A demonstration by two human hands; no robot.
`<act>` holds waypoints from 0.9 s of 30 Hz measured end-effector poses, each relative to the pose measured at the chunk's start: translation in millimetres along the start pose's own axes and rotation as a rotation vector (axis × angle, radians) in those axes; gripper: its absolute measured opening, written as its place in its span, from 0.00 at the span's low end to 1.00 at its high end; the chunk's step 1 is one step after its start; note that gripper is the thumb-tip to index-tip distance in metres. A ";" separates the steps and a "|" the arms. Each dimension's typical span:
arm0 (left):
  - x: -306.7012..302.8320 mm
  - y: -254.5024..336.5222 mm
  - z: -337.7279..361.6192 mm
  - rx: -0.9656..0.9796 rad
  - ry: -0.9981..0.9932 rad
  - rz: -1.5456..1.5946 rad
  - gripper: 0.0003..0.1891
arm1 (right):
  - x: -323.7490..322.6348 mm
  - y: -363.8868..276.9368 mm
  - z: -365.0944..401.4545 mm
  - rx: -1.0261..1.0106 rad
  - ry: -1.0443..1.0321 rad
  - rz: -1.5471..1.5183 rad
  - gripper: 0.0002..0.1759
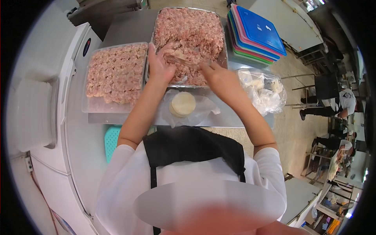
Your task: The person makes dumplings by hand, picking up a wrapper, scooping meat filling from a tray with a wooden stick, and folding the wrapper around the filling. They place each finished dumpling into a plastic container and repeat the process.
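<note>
A large metal tray (226, 58) heaped with ground meat (188, 23) lies before me. My left hand (161, 64) is at its left edge, palm up, thumb and fingers apart; whether a bit of meat or a wrapper lies on the fingers I cannot make out. My right hand (217, 76) grips a thin, flat spatula (182, 60), whose blade points left over the meat towards my left fingers. Round pale dough wrappers (183, 103) sit stacked on clear plastic near the table's front edge. Left of the tray, rows of meat-filled dumplings (115, 72) fill a clear plastic tray (111, 107).
Coloured lids (258, 29) are stacked at the back right. A clear plastic bag (264, 92) with pale contents lies below them. A white fridge (78, 129) stands at left, a turquoise basket (112, 143) below the table. Other people (344, 102) are far right.
</note>
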State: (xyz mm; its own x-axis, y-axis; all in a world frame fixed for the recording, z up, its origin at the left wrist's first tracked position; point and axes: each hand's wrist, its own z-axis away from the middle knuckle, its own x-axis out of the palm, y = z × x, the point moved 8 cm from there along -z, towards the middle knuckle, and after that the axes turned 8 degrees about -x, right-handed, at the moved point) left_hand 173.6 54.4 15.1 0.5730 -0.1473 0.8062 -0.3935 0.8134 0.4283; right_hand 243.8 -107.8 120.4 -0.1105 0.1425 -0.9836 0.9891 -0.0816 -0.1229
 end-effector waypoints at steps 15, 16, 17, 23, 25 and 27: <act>84.5 12.6 73.5 0.672 -0.359 -1.510 0.38 | 1.8 60.8 11.0 -0.024 -0.149 -0.888 0.19; 82.1 7.6 69.3 0.586 -0.385 -1.527 0.35 | 1.9 59.2 14.1 -0.024 -0.136 -0.895 0.19; 78.3 4.1 63.6 0.498 -0.412 -1.541 0.33 | 2.4 59.1 14.8 -0.022 -0.123 -0.902 0.19; 55.3 -4.3 64.3 0.793 -0.477 -1.805 0.22 | 55.4 63.4 -1.3 -0.390 -0.068 -0.888 0.19; 45.6 -1.3 57.4 0.752 -0.308 -1.799 0.20 | 65.4 81.5 -16.3 -0.526 0.105 -0.757 0.19; 34.6 -2.3 37.7 0.428 -0.182 -1.710 0.20 | 62.4 90.3 -19.8 -0.510 0.200 -0.542 0.19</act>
State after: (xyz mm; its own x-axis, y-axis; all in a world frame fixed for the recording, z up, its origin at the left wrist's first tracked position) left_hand 167.2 26.3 57.4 0.4377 -0.6738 -0.5953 0.3426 -0.4871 0.8033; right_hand 328.1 -86.7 50.5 -0.6210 0.2118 -0.7546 0.7293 0.5088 -0.4573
